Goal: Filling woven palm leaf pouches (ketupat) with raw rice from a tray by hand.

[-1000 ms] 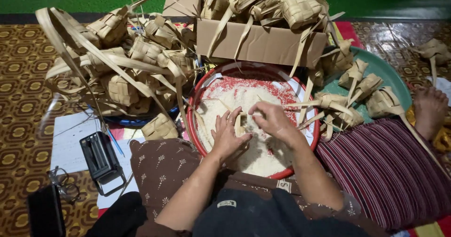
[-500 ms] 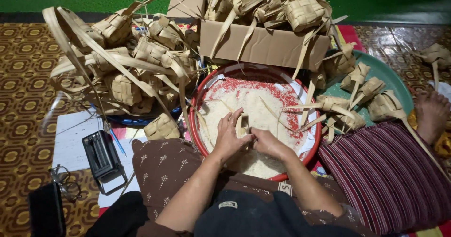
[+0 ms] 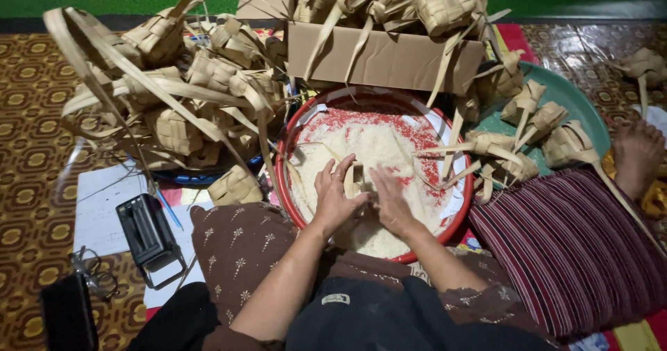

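A round red basin (image 3: 299, 125) of white rice (image 3: 379, 149) stands on the floor in front of me. My left hand (image 3: 335, 197) grips a small woven palm-leaf pouch (image 3: 355, 177) over the rice. My right hand (image 3: 390, 199) lies flat next to it, fingers together against the pouch's side. Loose leaf strips trail across the rice.
A heap of empty woven pouches (image 3: 180, 108) lies at the left. A cardboard box (image 3: 382, 55) of pouches stands behind the basin. More pouches sit in a green tray (image 3: 577, 104) at right. Papers, a black stapler (image 3: 147, 236), glasses and another person's foot (image 3: 636, 153) are nearby.
My right hand has come in from the right over the rice and now rests against the pouch held in my left hand.
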